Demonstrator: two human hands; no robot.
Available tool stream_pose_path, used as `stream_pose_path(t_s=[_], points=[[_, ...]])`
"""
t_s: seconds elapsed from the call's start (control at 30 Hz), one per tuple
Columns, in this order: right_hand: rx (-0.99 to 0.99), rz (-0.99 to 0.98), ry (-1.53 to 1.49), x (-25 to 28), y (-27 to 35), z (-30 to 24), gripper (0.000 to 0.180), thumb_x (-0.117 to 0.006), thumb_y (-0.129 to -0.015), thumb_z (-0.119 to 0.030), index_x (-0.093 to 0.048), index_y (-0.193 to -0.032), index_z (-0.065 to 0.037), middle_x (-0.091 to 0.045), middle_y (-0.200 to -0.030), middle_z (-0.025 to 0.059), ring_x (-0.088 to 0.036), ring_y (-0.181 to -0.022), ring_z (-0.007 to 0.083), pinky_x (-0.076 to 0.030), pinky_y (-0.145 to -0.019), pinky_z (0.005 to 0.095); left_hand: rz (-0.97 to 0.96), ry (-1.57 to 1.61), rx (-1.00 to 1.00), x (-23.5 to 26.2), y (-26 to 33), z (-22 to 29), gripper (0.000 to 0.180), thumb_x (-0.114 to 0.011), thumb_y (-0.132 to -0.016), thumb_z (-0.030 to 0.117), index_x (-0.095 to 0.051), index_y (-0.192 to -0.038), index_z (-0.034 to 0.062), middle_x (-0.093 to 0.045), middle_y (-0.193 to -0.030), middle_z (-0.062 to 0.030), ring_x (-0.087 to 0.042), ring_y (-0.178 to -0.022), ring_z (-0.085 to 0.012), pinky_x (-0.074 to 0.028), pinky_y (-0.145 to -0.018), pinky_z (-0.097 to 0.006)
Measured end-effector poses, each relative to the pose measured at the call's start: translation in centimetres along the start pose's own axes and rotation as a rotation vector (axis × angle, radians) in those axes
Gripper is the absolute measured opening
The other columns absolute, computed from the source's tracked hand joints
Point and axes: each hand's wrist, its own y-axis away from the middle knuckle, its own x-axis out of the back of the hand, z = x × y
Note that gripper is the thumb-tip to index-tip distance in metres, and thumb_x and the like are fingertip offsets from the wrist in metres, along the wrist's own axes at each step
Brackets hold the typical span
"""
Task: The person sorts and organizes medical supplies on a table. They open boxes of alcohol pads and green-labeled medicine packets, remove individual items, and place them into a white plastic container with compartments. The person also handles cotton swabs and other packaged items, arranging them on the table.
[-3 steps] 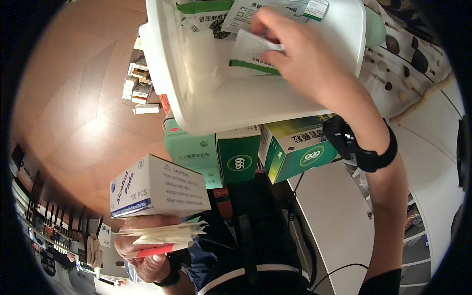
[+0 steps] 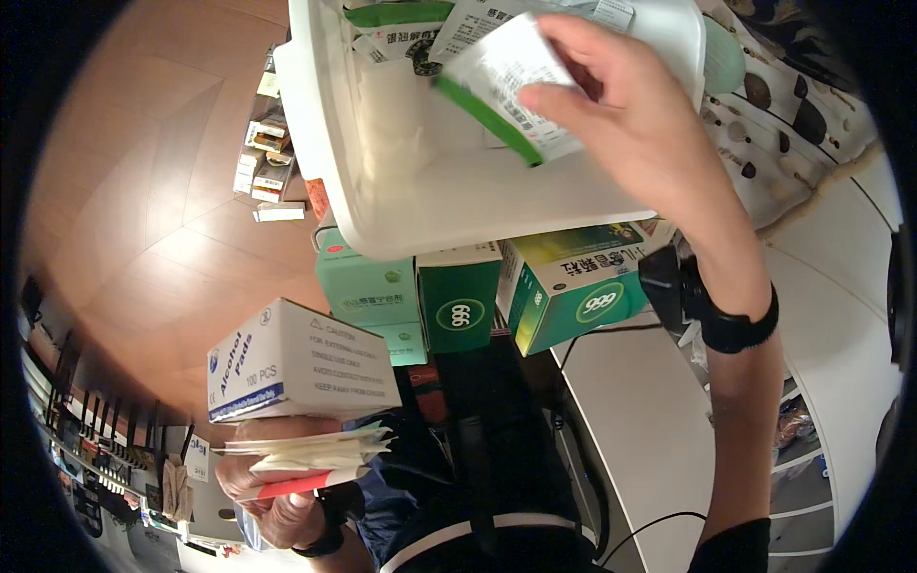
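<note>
The green-trimmed sachet [image 2: 501, 86], seemingly light and pliant, is best pinched near its edge, as by the right hand [image 2: 635, 110]; thin packets [image 2: 320, 453] are clasped in the left hand [image 2: 283, 520].

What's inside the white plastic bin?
Pale flat sachets lie toward the far end of the bin. The right hand, holding a white, green-edged sachet, hides whatever is directly beneath.

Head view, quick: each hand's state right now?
Left hand: closed on stack of thin packets; whether it grips the white box can't be told.
Right hand: holding white-and-green packet.
</note>
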Motion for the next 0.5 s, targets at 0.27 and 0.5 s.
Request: stream_pose_path(t_s=[0.27, 0.5], points=[[-0.155, 0.064, -0.548, 2.0, 3.5, -2.2, 0.033, -0.063, -0.094, -0.005, -0.061, -0.127, 0.001, -0.071, -0.113, 0.0107, -0.068, -0.101, 0.0163, -0.056, -0.088, 0.0339, 0.001, 0.005, -0.062, 0.0, 0.4, -0.3, 0.041, -0.073, -0.080, 0.035, -0.068, -0.083, -0.0050, -0.070, -0.084, -0.0261, -0.067, -0.078, -0.0341, -0.054, -0.080, -0.044], [-0.191, 0.097, -0.585, 1.2, 4.5, -2.7, 0.040, -0.063, -0.093, -0.003, -0.056, -0.132, 0.002, -0.070, -0.116, 0.0127, -0.069, -0.104, 0.0213, -0.058, -0.088, 0.0395, 0.047, 0.016, 0.017, -0.3, 0.9, 0.0, 0.037, -0.075, -0.078, 0.032, -0.068, -0.082, -0.0048, -0.070, -0.084, -0.0250, -0.067, -0.079, -0.0323, -0.053, -0.083, -0.042]])
